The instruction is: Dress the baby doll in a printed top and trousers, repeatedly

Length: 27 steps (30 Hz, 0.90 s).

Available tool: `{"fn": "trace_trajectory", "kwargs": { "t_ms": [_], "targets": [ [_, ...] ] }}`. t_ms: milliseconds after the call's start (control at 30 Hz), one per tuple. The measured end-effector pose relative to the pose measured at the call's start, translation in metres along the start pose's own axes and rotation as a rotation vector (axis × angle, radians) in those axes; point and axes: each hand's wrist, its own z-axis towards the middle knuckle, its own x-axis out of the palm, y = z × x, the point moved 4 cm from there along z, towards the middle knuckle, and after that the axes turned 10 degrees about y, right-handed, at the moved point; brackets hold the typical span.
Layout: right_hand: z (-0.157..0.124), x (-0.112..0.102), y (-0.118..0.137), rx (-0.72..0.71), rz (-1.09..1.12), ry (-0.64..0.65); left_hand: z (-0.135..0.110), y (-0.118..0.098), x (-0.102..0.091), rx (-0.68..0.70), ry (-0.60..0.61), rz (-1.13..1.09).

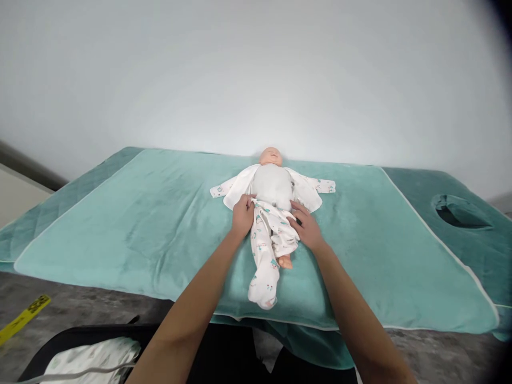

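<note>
A baby doll (271, 157) lies on its back, head toward the wall, its torso wrapped in plain white. A white printed baby jacket (248, 184) is spread open under it, with both sleeves stretched out sideways. White printed baby pants (267, 234) cover the legs; one pant leg hangs past the foot, while a bare foot (285, 261) shows below the other, bunched leg. My left hand (243, 216) is closed on the waistband at the left hip. At the right hip, my right hand (307, 226) holds the pants' edge with bent fingers, its thumb hidden.
A green cover (160, 213) lies over the massage bed, which has a face hole (460, 213) at right. A white wall (256, 69) stands behind. At lower left are a black chair (60, 341) with white printed cloth (96, 357), a grey cable and yellow floor tape (24, 320).
</note>
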Motion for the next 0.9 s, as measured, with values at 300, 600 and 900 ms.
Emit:
{"fn": "trace_trajectory", "kwargs": {
  "t_ms": [300,600,900],
  "targets": [
    [0.057,-0.016,-0.033,0.409,0.025,-0.394,0.025,0.019,0.005,-0.177,-0.015,-0.311],
    [0.057,-0.004,-0.030,0.147,0.192,-0.418,0.018,0.018,-0.008,-0.336,0.368,-0.653],
    [0.063,-0.006,-0.017,0.110,0.237,-0.207,0.019,0.031,-0.016,0.006,0.420,-0.357]
  ]
}}
